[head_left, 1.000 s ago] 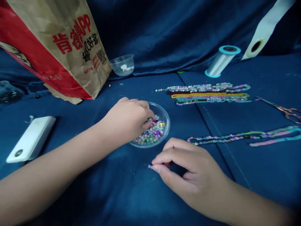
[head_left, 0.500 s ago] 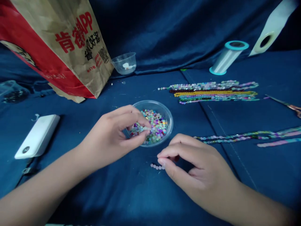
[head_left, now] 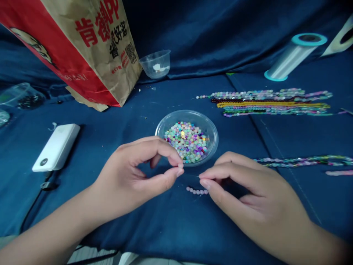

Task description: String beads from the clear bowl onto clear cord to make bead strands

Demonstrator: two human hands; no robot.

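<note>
Now the left hand (head_left: 138,173) has left the bead bowl (head_left: 212,127), pinching a bead toward the thread end that the right hand (head_left: 248,191) grips, beside the short beaded strand (head_left: 196,191).

2 hands (head_left: 132,173), 1 bead bowl (head_left: 212,129), 1 paper bag (head_left: 82,48), 1 thread spool (head_left: 292,57), 1 power bank (head_left: 56,147).

A short run of pale pink beads (head_left: 196,191) on thread — lying flat beside the clear bead bowl (head_left: 212,145).
</note>
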